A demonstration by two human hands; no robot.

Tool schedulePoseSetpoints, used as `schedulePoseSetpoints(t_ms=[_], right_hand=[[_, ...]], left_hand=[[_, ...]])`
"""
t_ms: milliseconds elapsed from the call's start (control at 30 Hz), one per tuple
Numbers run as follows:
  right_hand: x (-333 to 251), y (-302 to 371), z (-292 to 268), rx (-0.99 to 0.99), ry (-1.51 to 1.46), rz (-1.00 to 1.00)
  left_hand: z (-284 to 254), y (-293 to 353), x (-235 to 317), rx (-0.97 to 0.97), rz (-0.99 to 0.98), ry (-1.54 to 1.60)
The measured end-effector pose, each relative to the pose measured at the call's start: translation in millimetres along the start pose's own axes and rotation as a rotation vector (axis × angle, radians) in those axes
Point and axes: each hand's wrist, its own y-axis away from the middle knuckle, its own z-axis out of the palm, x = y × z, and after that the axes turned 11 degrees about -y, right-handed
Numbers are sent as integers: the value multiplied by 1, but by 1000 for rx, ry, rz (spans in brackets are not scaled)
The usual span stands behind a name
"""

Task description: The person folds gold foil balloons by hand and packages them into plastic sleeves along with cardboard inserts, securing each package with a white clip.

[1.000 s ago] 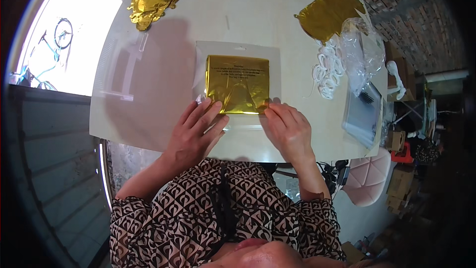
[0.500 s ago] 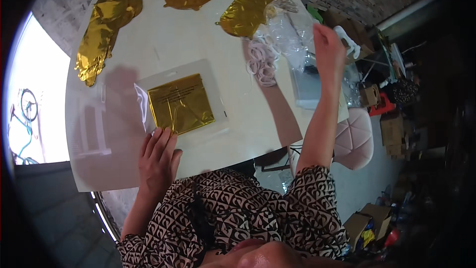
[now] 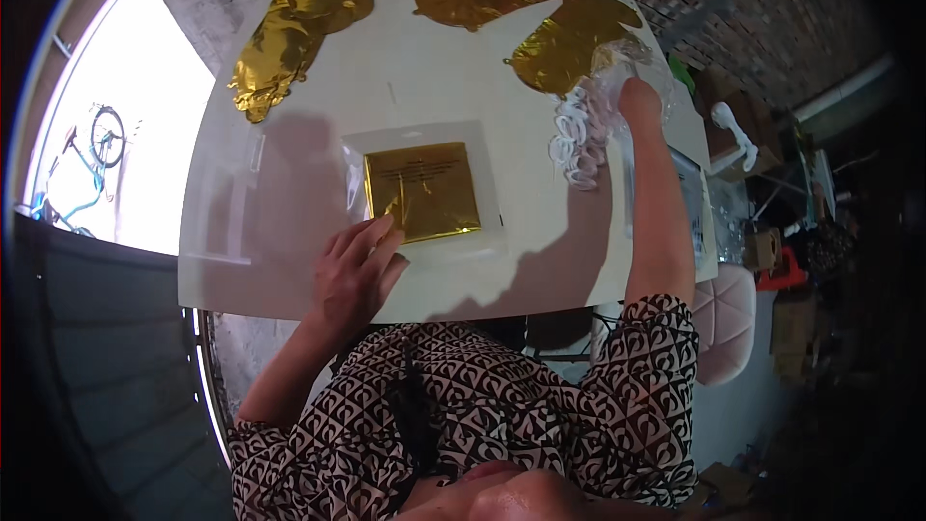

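Note:
A folded square of gold foil [image 3: 424, 193] lies inside or on a flat clear plastic bag [image 3: 490, 159] on the table in front of me. My left hand [image 3: 357, 268] rests at its lower left corner, with the fingertips stretched out and touching the edge. My right hand [image 3: 640, 104] reaches far right over crumpled clear plastic [image 3: 617, 56]; its fingers are hidden by the hand and the plastic. Beside it lies a pile of white loops [image 3: 577, 140] that look like ribbon coils or bands.
Flat gold foil shapes like uninflated balloons [image 3: 280, 43] lie along the far side of the pale table [image 3: 289, 275]. Under my right forearm sits a stack of clear bags [image 3: 687, 198]. A padded pale chair [image 3: 728, 323] stands at the right, with cardboard boxes [image 3: 796, 328] beyond.
My right hand has come in over the crumpled plastic from its right side. My left hand stays by the foil's lower left corner. The whole view has shifted with my head.

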Motion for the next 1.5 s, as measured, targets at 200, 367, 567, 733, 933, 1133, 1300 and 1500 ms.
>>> schedulePoseSetpoints(t_ms=[200,367,567,733,933,1133,1300,1500], right_hand=[[-1,-6,2,-107,-39,163],[11,-2,7,48,-93,163],[-36,10,-66,-67,63,99],[-76,73,-110,204,69,-172],[-137,232,-135,-218,-827,-417],[-174,272,-138,-237,-871,-413],[-186,271,-128,-122,-836,-384],[-194,272,-127,-39,-819,-213]], left_hand=[[16,-19,7,-17,97,-43],[33,-41,16,-54,246,-31],[43,-43,17,-67,222,-66],[39,-41,13,-40,130,-3],[46,-46,5,-58,102,119],[46,-45,7,-7,99,119],[47,-44,7,15,115,90],[42,-47,9,14,162,34]])
